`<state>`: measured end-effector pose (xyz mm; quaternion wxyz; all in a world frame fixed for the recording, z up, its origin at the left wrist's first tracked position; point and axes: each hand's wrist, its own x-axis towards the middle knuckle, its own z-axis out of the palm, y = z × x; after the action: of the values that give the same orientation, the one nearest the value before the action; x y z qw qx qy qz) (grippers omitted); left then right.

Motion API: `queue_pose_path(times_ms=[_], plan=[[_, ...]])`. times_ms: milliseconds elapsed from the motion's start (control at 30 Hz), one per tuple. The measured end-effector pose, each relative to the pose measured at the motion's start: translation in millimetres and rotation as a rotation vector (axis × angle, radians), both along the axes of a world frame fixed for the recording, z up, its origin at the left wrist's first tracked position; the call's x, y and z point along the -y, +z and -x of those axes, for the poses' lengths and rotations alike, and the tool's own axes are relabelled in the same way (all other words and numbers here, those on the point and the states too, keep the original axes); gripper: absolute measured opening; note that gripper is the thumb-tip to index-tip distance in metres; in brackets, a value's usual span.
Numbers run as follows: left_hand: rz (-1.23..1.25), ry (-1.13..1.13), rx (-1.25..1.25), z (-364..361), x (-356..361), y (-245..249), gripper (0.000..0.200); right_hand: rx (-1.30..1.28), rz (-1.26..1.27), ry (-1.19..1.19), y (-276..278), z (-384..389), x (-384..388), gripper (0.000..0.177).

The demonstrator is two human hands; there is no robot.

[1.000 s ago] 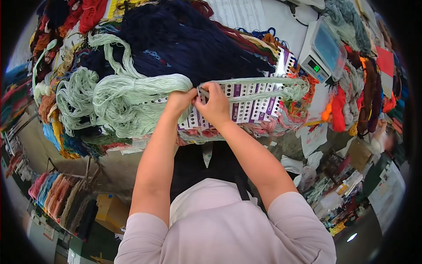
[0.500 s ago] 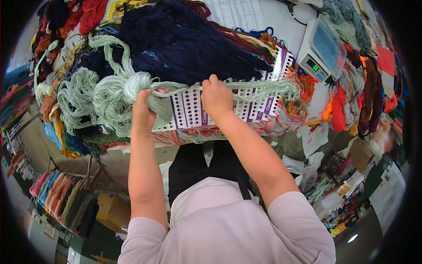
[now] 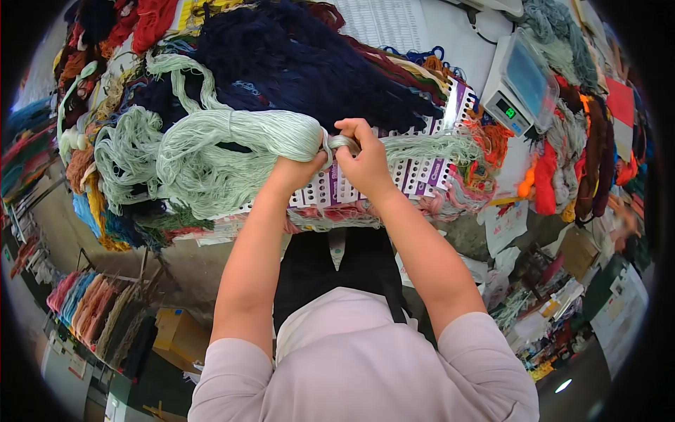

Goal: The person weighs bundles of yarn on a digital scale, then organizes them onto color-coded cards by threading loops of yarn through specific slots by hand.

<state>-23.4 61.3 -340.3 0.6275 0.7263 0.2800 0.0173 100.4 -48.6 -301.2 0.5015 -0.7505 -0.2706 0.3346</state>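
Note:
A large skein of pale green yarn [image 3: 246, 133] stretches across the worktable, its loops spread to the left. My left hand [image 3: 299, 172] is closed around the skein's gathered right end, thumb and fingers partly under the yarn. Close beside it, my right hand [image 3: 362, 162] pinches a twisted length of the same yarn, index finger curled above the thumb. From the right hand a loose tail of pale green yarn [image 3: 436, 146] runs right over white-and-purple punched cards [image 3: 337, 186]. A dark navy heap of yarn [image 3: 302, 67] lies just behind both hands.
A digital scale [image 3: 517, 88] with a lit green display stands at the back right. Printed sheets [image 3: 383, 24] lie at the far side. Red and orange yarn [image 3: 545, 176] hangs by the right edge; a rack of colored skeins [image 3: 98, 309] is at lower left.
My left hand has moved right with the skein's gathered end, drawing the yarn out longer. My right hand has shifted slightly right, and the two hands are now nearly together.

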Motion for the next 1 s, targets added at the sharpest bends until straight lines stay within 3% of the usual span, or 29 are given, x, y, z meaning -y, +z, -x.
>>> queue_pose_path(times_ms=[67, 167, 300, 367, 433, 500, 533, 600, 667, 767, 867, 1000], plan=[[-0.059, 0.013, -0.020, -6, 1, 7, 0.020, -0.037, -0.036, -0.023, -21, -1, 3, 0.030], [0.417, 0.255, 0.071, -14, 3, 24, 0.027, 0.126, 0.092, 0.181, -21, 1, 0, 0.030], [0.446, 0.226, 0.081, -10, 1, 31, 0.026, 0.233, 0.135, 0.159, -29, 6, -6, 0.020], [0.355, 0.385, 0.072, 8, -1, 33, 0.028, 0.278, 0.163, 0.104, -25, 7, -8, 0.015], [0.431, 0.581, 0.058, 41, -22, 38, 0.031, 0.290, 0.228, 0.023, -30, 1, -6, 0.014], [0.750, 0.758, 0.243, 86, -49, 36, 0.028, 0.264, 0.270, -0.008, -33, -7, -3, 0.013], [0.785, 0.835, 0.242, 99, -57, 49, 0.025, 0.266, 0.268, -0.007, -29, -9, -5, 0.013], [0.864, 0.864, 0.275, 130, -66, 44, 0.012, -0.001, 0.325, -0.106, -23, -6, -10, 0.012], [0.959, 0.989, 0.264, 144, -58, 23, 0.008, -0.091, 0.300, -0.129, -40, 0, -9, 0.008], [1.111, 1.063, 0.334, 143, -42, -9, 0.004, -0.551, 0.047, -0.272, -45, -5, -8, 0.005], [1.143, 1.101, 0.342, 143, -37, -27, 0.005, -0.499, 0.015, -0.203, -48, -12, -6, 0.006], [1.155, 1.111, 0.383, 142, -34, -25, 0.005, -0.658, 0.035, -0.224, -43, -14, -7, 0.005]])
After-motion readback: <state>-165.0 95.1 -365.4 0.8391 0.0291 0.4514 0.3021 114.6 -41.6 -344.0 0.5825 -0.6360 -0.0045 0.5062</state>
